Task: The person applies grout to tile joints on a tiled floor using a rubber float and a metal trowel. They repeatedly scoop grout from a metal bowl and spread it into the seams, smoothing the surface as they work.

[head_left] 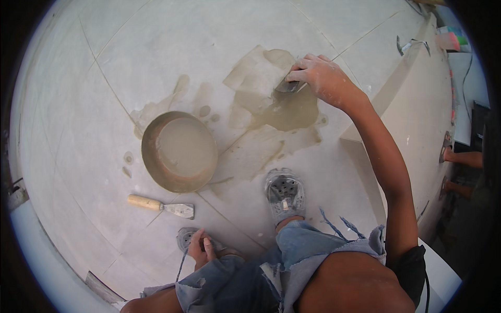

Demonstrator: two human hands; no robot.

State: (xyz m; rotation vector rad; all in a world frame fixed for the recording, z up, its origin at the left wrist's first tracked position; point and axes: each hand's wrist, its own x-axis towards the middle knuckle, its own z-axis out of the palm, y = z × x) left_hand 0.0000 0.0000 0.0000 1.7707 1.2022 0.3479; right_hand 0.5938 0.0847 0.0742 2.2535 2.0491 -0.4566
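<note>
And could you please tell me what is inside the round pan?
A greyish mixture lies in the round pan, with some reddish-brown wall showing above it. The bottom beneath the mixture is covered, so I cannot see it.

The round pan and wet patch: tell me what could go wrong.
The pan of grey mix stands near the right shoe; a step might tip it. The wet patch beside the right hand could make the floor slippery. The wooden-handled scraper lies by the left shoe and might be stepped on.
</note>
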